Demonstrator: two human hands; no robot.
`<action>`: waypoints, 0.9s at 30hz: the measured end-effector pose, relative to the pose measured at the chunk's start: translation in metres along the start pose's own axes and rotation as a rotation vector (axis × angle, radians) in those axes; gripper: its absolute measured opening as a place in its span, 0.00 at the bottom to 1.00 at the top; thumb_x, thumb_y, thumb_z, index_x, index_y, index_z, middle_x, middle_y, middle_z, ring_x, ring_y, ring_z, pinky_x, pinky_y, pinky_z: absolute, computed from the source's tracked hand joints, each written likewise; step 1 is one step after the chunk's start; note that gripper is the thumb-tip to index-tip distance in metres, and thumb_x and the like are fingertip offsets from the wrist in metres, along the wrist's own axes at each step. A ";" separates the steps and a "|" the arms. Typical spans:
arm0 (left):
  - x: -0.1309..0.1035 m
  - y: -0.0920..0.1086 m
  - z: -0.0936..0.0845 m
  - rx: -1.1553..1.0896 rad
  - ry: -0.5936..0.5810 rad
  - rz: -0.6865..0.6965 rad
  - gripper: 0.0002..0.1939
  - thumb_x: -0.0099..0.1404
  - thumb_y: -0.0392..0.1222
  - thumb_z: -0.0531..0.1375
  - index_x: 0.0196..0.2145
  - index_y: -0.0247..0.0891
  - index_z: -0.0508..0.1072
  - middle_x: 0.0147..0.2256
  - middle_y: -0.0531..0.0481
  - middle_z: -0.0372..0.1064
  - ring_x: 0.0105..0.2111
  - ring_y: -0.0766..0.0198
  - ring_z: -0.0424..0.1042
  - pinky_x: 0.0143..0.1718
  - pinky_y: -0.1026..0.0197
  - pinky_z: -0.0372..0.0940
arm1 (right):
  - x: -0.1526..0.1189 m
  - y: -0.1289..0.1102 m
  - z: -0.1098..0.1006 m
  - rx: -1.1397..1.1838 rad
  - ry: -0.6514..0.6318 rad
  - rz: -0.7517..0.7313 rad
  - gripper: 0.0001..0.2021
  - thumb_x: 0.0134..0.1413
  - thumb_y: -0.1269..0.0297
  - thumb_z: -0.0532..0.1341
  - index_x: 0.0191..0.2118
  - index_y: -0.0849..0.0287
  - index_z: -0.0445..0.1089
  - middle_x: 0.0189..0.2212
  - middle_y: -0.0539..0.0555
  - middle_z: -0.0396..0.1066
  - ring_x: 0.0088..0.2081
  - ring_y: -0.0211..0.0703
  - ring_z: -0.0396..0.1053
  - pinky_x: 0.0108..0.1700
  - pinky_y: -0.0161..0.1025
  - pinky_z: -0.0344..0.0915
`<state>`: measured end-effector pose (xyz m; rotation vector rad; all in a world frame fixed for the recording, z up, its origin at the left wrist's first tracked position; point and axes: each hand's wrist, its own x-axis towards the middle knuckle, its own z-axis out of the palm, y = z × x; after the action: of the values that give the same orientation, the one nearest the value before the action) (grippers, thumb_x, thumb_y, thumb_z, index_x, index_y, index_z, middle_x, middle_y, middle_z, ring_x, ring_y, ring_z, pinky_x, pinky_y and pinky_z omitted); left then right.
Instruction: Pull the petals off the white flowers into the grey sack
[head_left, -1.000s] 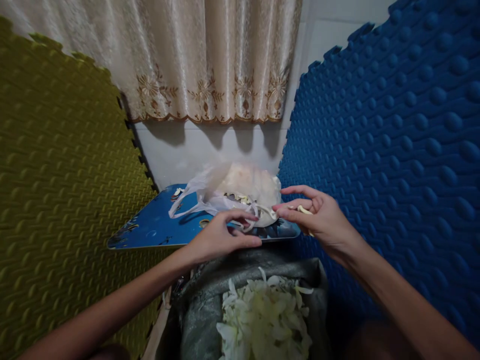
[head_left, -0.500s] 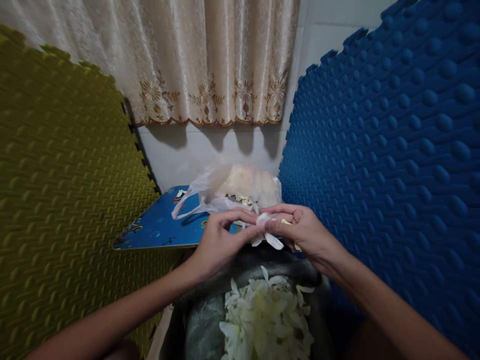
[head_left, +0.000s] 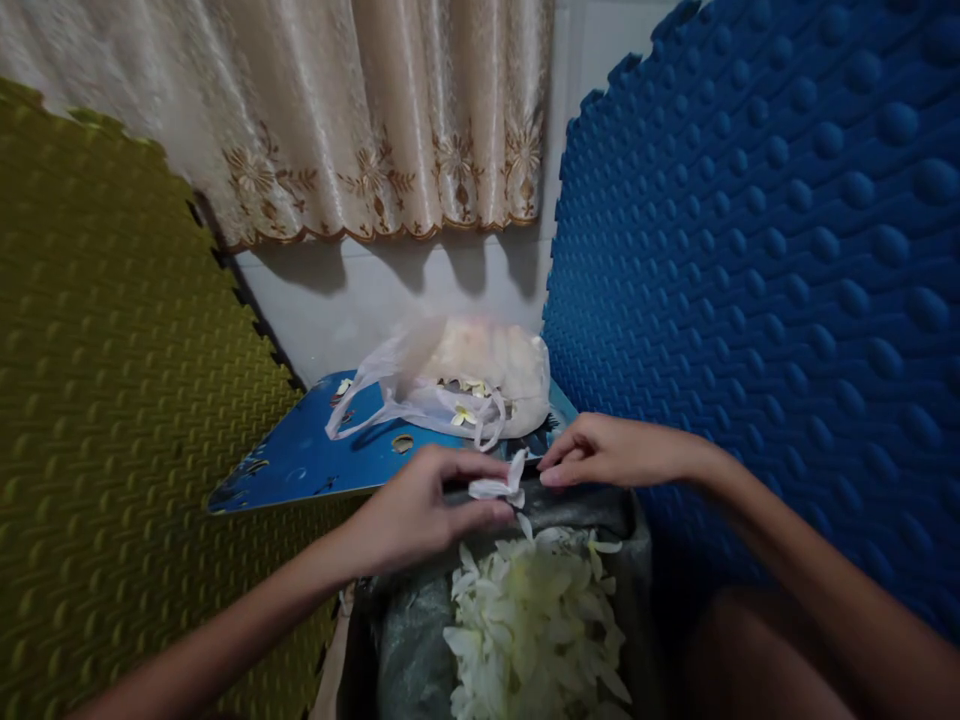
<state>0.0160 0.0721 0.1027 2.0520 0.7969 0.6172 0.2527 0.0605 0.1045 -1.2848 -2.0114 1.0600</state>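
A white flower (head_left: 504, 489) with narrow petals is between the thumb and fingers of my left hand (head_left: 427, 505). These fingers are apart, and the flower looks loose at the fingertips. Close by on the right, my right hand (head_left: 600, 450) has its thumb and fingers drawn together; whatever they hold, if anything, is hidden. Below both hands, a heap of white flowers and petals (head_left: 532, 620) fills a dark grey plastic bag (head_left: 412, 640), which lines a container. Beyond the hands lies a translucent plastic bag (head_left: 517, 375) with a few flowers at its mouth.
The translucent bag rests on a blue printed board (head_left: 315, 455), which has a small oval hole. A yellow-green foam mat (head_left: 135, 350) stands on the left, a blue foam mat (head_left: 750, 280) on the right. Behind hangs a beige curtain (head_left: 360, 120) before a white wall.
My hands have parted: the right has moved away from the flower. The left thumb and fingers have spread, with the flower lower between them. The view has shifted slightly.
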 end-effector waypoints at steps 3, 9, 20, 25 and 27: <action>-0.001 -0.006 0.009 0.014 -0.168 0.029 0.12 0.57 0.43 0.62 0.40 0.42 0.77 0.43 0.47 0.74 0.44 0.56 0.70 0.46 0.59 0.63 | 0.000 -0.002 0.000 -0.135 -0.107 0.059 0.16 0.51 0.55 0.59 0.28 0.63 0.77 0.17 0.49 0.70 0.16 0.32 0.53 0.18 0.30 0.47; 0.006 -0.017 0.010 -0.071 -0.064 -0.041 0.12 0.59 0.46 0.60 0.37 0.38 0.78 0.40 0.44 0.75 0.41 0.56 0.72 0.44 0.58 0.64 | 0.002 -0.018 0.005 0.125 0.135 0.037 0.15 0.53 0.67 0.50 0.35 0.61 0.74 0.17 0.46 0.61 0.19 0.34 0.53 0.21 0.31 0.50; 0.014 -0.002 0.014 -0.483 0.119 -0.038 0.15 0.55 0.47 0.63 0.35 0.32 0.76 0.28 0.46 0.73 0.28 0.63 0.70 0.33 0.61 0.68 | 0.009 -0.038 0.043 0.556 0.463 -0.052 0.25 0.39 0.67 0.68 0.47 0.60 0.64 0.33 0.50 0.68 0.34 0.37 0.69 0.36 0.34 0.65; 0.015 -0.004 0.007 -0.503 0.179 0.006 0.13 0.55 0.47 0.62 0.34 0.35 0.78 0.28 0.49 0.71 0.28 0.64 0.68 0.29 0.63 0.68 | 0.009 -0.040 0.041 0.399 0.521 -0.069 0.20 0.41 0.60 0.68 0.42 0.61 0.68 0.37 0.56 0.71 0.38 0.43 0.70 0.41 0.40 0.66; 0.015 -0.005 0.003 -0.462 0.224 -0.011 0.10 0.54 0.45 0.63 0.30 0.35 0.78 0.28 0.50 0.72 0.25 0.65 0.69 0.29 0.64 0.67 | 0.007 -0.042 0.038 0.163 0.654 -0.174 0.18 0.44 0.60 0.66 0.42 0.59 0.70 0.39 0.56 0.70 0.38 0.43 0.69 0.41 0.40 0.65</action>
<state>0.0266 0.0836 0.0994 1.5744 0.7111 0.9409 0.1999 0.0439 0.1183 -1.1519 -1.4738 0.5977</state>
